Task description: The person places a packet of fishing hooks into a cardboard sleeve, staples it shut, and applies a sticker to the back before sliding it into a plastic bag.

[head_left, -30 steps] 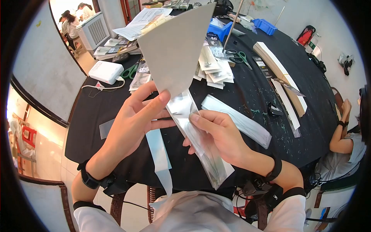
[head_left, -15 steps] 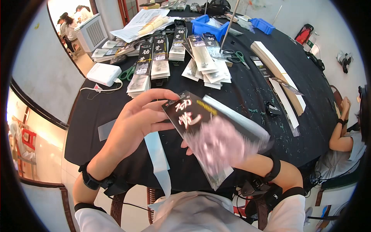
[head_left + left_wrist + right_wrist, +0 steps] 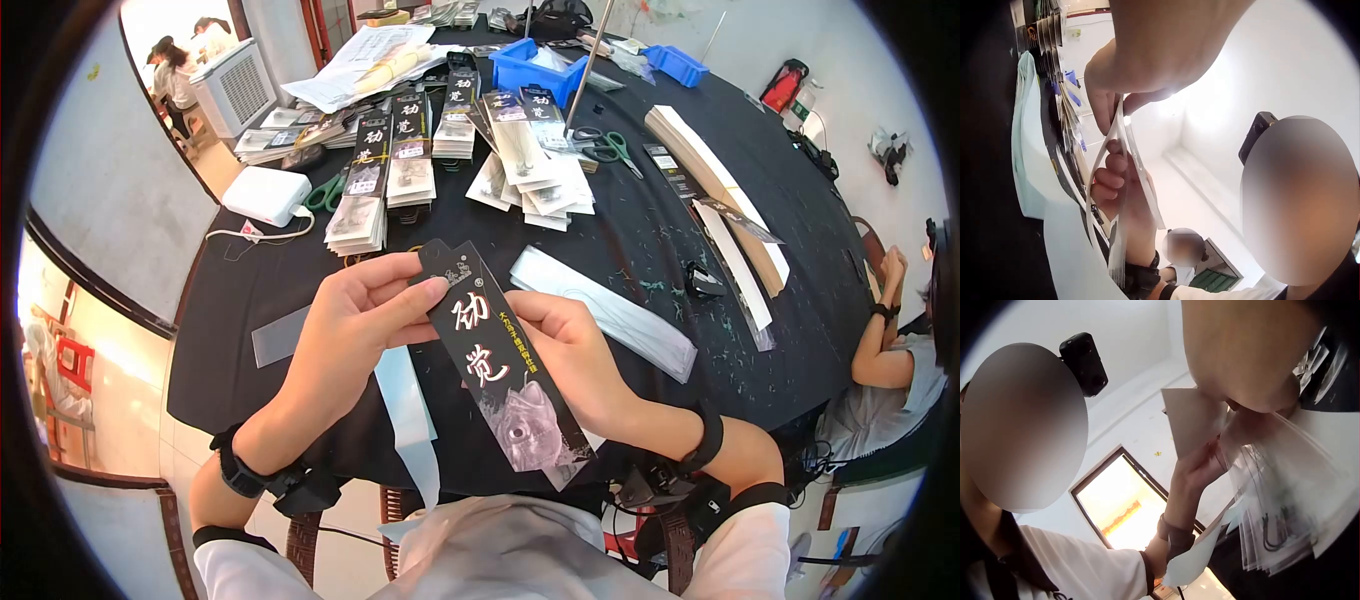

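Note:
A black printed card [image 3: 500, 360] with white characters and a fish picture lies tilted between the hands, its front up. The left hand [image 3: 350, 315] pinches its top end between thumb and fingers. From the right side, the right hand [image 3: 580, 365] holds a stack of clear plastic packets [image 3: 1272, 540] under the card; its thumb is hidden by the card. Dark hooks show inside the packets in the right wrist view. In the left wrist view, the right hand's curled fingers [image 3: 1110, 178] show behind the packets and card.
Pale blue strip [image 3: 405, 420] hangs over the near table edge. A bundle of long clear sleeves [image 3: 610, 315] lies to the right. Behind stand stacks of carded packets [image 3: 360, 190], green-handled scissors [image 3: 610, 150], a white box [image 3: 265, 195] and a blue bin [image 3: 535, 72].
The card, raised with its plain pale side showing a second ago, has swung down over the packets, printed front up. The left hand has stayed at its top end.

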The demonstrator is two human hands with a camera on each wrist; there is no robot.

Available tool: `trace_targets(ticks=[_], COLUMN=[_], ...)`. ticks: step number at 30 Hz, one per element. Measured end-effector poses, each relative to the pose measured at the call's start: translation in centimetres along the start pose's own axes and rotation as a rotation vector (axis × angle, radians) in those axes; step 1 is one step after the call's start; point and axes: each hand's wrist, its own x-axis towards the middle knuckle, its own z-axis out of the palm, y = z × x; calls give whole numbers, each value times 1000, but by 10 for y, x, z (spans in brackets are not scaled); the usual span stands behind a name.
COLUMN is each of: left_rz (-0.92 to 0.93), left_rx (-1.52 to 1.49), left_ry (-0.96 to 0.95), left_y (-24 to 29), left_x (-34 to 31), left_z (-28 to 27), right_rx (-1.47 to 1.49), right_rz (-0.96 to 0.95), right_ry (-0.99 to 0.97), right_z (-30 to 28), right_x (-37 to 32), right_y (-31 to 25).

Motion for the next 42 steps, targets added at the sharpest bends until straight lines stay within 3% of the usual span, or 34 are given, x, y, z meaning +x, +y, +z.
trace_targets(ticks=[22, 26, 29, 31, 32, 34, 35, 36, 38, 42], left_rz=[120, 189, 266, 268, 269, 285, 297, 309, 332, 400], left_rx=[47, 78, 107, 135, 163, 157, 154, 152, 196, 258], left_ry=[74, 168, 164, 165, 164, 150, 147, 143, 148, 141], left_y=[16, 19, 32, 40, 43, 47, 48, 49, 50, 55], left_x=[2, 4, -1, -3, -4, -4, -4, -4, -3, -1], left_z=[5, 2, 6, 9, 10, 15, 18, 20, 20, 23], right_rx=[-188, -275, -518, -591, -592, -600, -259, -257, 131, 59], right_rz=[9, 125, 61, -305, -306, -565, -365, -367, -60, 34], right_ry=[-126, -79, -50, 78, 81, -9, -159, -156, -428, -358], right_z=[-17, -26, -30, -29, -28, -20, -13, -12, -13, -11], right_x=[-14, -22, -26, -23, -19, -9, -10, -8, -1, 0], right_y=[-31, -35, -34, -28, -26, -24, -26, -26, -28, -34])
